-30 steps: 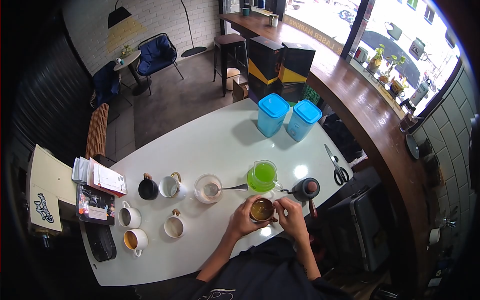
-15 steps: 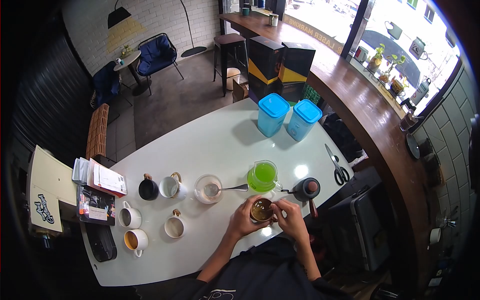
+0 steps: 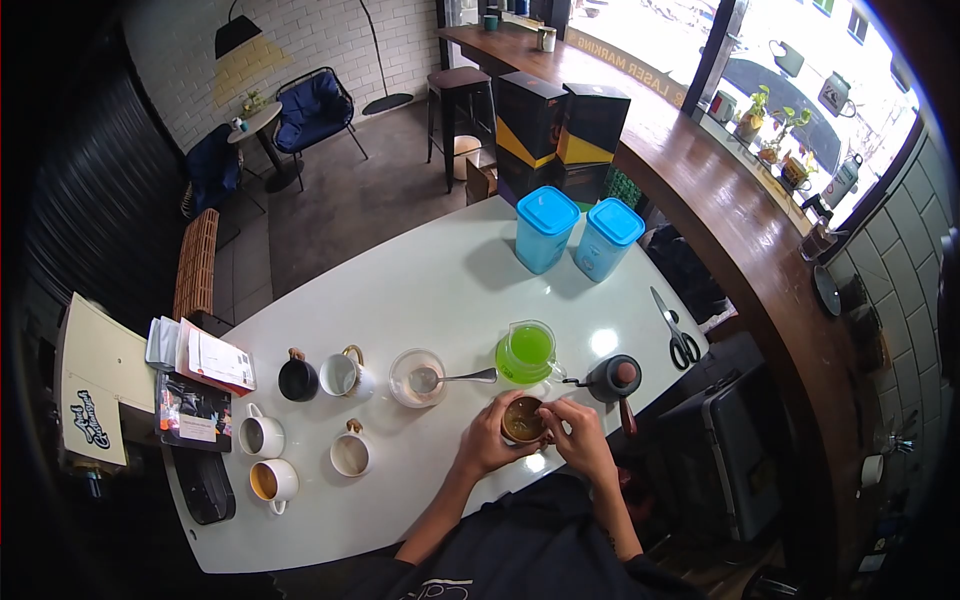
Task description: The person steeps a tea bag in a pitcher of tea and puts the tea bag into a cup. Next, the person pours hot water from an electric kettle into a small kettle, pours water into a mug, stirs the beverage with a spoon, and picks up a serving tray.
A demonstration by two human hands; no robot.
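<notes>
Near the table's front edge, a small brown cup (image 3: 522, 420) with a brownish inside is held between my two hands. My left hand (image 3: 487, 438) wraps round its left side. On the right, the bent fingers of my right hand (image 3: 575, 430) pinch at the cup's rim or handle; which one I cannot tell. Just beyond the cup stands a clear glass jug (image 3: 526, 352) of bright green liquid. A dark pot with a wooden handle (image 3: 613, 379) is right of the jug. Left of it, a spoon (image 3: 460, 378) rests across a clear bowl (image 3: 410, 389).
Several mugs stand at the left, among them a black mug (image 3: 297, 379) and a white mug with orange inside (image 3: 272, 482). Two blue-lidded containers (image 3: 547, 232) are at the back. Scissors (image 3: 676, 330) lie by the right edge of the white table (image 3: 400, 280).
Both hands stay round the cup in nearly the same place. The cup's inside looks slightly darker now. Nothing else has visibly moved.
</notes>
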